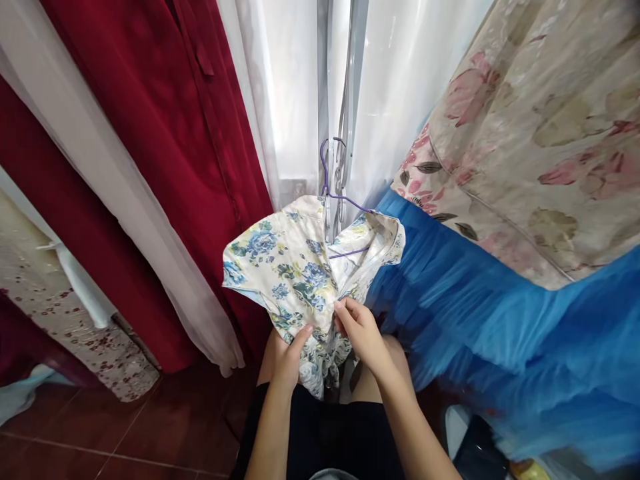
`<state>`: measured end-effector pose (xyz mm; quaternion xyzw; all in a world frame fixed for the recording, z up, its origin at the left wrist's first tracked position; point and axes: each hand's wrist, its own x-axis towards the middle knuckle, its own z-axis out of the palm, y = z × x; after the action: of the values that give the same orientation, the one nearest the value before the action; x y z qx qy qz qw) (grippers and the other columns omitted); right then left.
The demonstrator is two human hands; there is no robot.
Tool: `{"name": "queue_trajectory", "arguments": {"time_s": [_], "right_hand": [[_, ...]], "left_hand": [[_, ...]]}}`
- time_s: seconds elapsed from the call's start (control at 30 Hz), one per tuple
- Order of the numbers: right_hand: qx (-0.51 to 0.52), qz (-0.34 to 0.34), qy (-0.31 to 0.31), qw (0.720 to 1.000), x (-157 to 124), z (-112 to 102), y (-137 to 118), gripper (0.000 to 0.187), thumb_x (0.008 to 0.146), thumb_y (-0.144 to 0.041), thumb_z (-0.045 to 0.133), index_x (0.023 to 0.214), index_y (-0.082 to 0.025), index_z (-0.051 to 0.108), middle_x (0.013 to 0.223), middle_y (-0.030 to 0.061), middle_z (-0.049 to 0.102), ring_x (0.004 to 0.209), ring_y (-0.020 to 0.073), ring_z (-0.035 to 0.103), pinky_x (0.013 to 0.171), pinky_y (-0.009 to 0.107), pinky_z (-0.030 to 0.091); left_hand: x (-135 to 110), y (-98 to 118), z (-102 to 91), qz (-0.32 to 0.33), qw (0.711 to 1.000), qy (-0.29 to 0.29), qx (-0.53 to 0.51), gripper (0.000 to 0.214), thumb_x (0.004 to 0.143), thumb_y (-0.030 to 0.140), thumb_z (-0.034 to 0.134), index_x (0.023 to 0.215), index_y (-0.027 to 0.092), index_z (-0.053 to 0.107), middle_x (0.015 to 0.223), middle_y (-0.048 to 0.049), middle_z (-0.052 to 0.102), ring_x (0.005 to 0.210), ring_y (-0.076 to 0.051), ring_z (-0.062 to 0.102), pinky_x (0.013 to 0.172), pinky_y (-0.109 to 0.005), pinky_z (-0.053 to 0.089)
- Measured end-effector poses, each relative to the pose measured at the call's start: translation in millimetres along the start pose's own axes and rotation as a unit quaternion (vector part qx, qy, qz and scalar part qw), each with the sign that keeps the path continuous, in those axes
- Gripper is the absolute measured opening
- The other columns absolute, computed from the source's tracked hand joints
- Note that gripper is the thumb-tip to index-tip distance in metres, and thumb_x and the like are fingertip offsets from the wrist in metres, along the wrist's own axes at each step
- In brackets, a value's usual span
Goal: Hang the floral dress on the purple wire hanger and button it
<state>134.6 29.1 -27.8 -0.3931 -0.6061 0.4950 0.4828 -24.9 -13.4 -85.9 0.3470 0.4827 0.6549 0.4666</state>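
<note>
In front of my knees is a white dress [295, 260] with blue flowers and short sleeves, hung on a purple wire hanger [345, 198]. The hanger's hook points up, and its lower bar shows inside the open neckline. My right hand [357, 327] pinches the front where the neckline crosses. Lower on the left side, my left hand [291, 353] grips the cloth at the waist, thumb on top and fingers hidden beneath. The gathered lower part hangs between my legs.
Red curtains [200, 133] with pale sheer panels hang at the left. White cloth [295, 87] hangs behind the hanger. A blue ruffled fabric [475, 313] and a beige flowered cloth [540, 133] fill the right. The floor has dark red tiles [175, 420].
</note>
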Motion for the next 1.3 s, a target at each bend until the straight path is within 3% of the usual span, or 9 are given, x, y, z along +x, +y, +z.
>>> {"name": "queue_trajectory", "arguments": {"time_s": [0.1, 0.2, 0.4, 0.57, 0.8, 0.97, 1.1, 1.23, 1.3], "right_hand": [[0.023, 0.026, 0.003, 0.999, -8, -2, 0, 0.04, 0.094, -0.049, 0.061, 0.067, -0.021, 0.054, 0.055, -0.0038, 0.052, 0.05, 0.0124, 0.043, 0.052, 0.026, 0.033], [0.032, 0.042, 0.022, 0.998, -17, -6, 1, 0.032, 0.092, -0.045, 0.066, 0.073, -0.02, 0.061, 0.056, -0.0039, 0.055, 0.049, 0.0113, 0.042, 0.05, 0.025, 0.03], [0.039, 0.042, -0.012, 0.998, -18, -1, -15, 0.03, 0.086, -0.042, 0.073, 0.069, -0.018, 0.066, 0.057, 0.0006, 0.063, 0.054, 0.0154, 0.056, 0.055, 0.027, 0.042], [0.075, 0.041, -0.023, 0.996, 15, -3, -38, 0.032, 0.083, -0.04, 0.073, 0.062, -0.018, 0.065, 0.05, 0.0003, 0.063, 0.039, 0.0097, 0.045, 0.043, 0.023, 0.034], [0.18, -0.01, 0.017, 0.983, 114, -7, -95, 0.028, 0.066, -0.038, 0.083, 0.06, -0.015, 0.069, 0.054, 0.0025, 0.066, 0.037, 0.0054, 0.037, 0.035, 0.021, 0.021], [0.252, -0.035, 0.044, 0.966, 122, 0, -109, 0.028, 0.067, -0.038, 0.084, 0.065, -0.015, 0.069, 0.052, -0.0017, 0.061, 0.037, 0.0033, 0.038, 0.035, 0.019, 0.021], [0.216, -0.055, 0.027, 0.974, 102, 2, -100, 0.024, 0.076, -0.04, 0.077, 0.074, -0.018, 0.068, 0.05, -0.0031, 0.062, 0.037, 0.006, 0.043, 0.036, 0.02, 0.026], [0.138, -0.097, 0.025, 0.985, 84, 2, -98, 0.023, 0.083, -0.041, 0.071, 0.076, -0.02, 0.064, 0.049, -0.0035, 0.061, 0.038, 0.0077, 0.043, 0.04, 0.021, 0.031], [0.107, -0.124, 0.018, 0.986, 80, 2, -101, 0.024, 0.086, -0.042, 0.069, 0.078, -0.02, 0.064, 0.051, -0.0035, 0.061, 0.04, 0.008, 0.044, 0.043, 0.022, 0.033]], "left_hand": [[2, -7, 0.3, 0.093, 0.983, 0.141, 0.078, 0.065, 0.081, 0.041, 0.074, 0.14, 0.028, 0.05, 0.14, -0.0134, 0.061, 0.136, -0.035, 0.053, 0.114, -0.049, 0.041], [3, -11, 5.9, 0.255, 0.916, 0.261, 0.169, 0.063, 0.082, 0.038, 0.072, 0.137, 0.028, 0.043, 0.15, -0.0152, 0.045, 0.141, -0.033, 0.044, 0.12, -0.049, 0.032], [1, -12, 40.5, 0.271, 0.936, -0.016, 0.226, 0.025, 0.084, 0.037, 0.073, 0.105, 0.029, 0.064, 0.103, -0.0098, 0.066, 0.101, -0.03, 0.064, 0.092, -0.042, 0.049], [9, -13, 41.6, 0.257, 0.927, -0.018, 0.274, 0.022, 0.093, 0.034, 0.06, 0.073, 0.027, 0.056, 0.071, -0.0034, 0.06, 0.07, -0.023, 0.059, 0.071, -0.036, 0.045], [19, -9, 30.8, 0.28, 0.873, -0.083, 0.391, 0.025, 0.096, 0.026, 0.055, 0.072, 0.022, 0.049, 0.069, -0.0005, 0.055, 0.066, -0.018, 0.055, 0.065, -0.029, 0.041], [13, -8, 31.9, 0.297, 0.803, -0.188, 0.48, 0.013, 0.095, 0.018, 0.057, 0.082, 0.02, 0.059, 0.08, -0.0029, 0.063, 0.073, -0.019, 0.059, 0.066, -0.029, 0.043], [29, 32, 28.4, 0.356, 0.803, -0.185, 0.441, 0.007, 0.096, 0.024, 0.064, 0.089, 0.021, 0.067, 0.091, -0.0041, 0.069, 0.089, -0.021, 0.064, 0.082, -0.033, 0.049], [64, 114, 40.6, 0.485, 0.81, -0.048, 0.326, 0.018, 0.1, 0.022, 0.057, 0.115, 0.022, 0.067, 0.101, -0.0051, 0.071, 0.091, -0.018, 0.064, 0.087, -0.033, 0.05], [81, 151, 52.4, 0.508, 0.785, -0.059, 0.35, 0.027, 0.101, 0.024, 0.057, 0.126, 0.022, 0.064, 0.101, -0.0046, 0.07, 0.089, -0.017, 0.063, 0.087, -0.033, 0.05]]}}
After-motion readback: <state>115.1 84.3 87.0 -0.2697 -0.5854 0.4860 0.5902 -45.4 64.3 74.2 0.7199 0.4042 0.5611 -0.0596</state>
